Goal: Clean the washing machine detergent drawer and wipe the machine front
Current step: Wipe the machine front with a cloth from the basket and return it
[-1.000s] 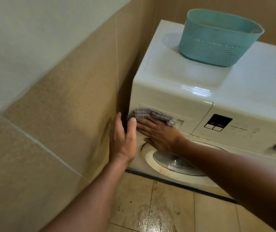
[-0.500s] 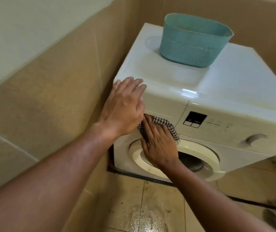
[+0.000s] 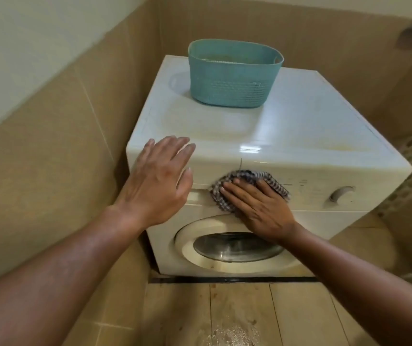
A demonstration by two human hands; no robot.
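A white front-loading washing machine (image 3: 312,136) stands in a tiled corner. My right hand (image 3: 257,208) presses a black-and-white checked cloth (image 3: 247,178) flat against the control panel, over the middle of the front and just above the round door (image 3: 232,245). Its fingers are straight on the cloth. My left hand (image 3: 160,181) lies open with straight fingers over the machine's front left top corner, covering the detergent drawer area. The drawer itself is hidden behind that hand. A dial knob (image 3: 341,193) sits at the panel's right end.
A teal plastic basket (image 3: 234,73) stands at the back of the machine's top. Beige tiled walls (image 3: 62,158) close in on the left and behind. A dark floor drain strip (image 3: 234,279) runs below the machine, and the floor tile (image 3: 232,330) in front is wet.
My right hand has slid the cloth rightward from the drawer area to the middle of the panel. My left hand rose from the machine's left side to its front top corner.
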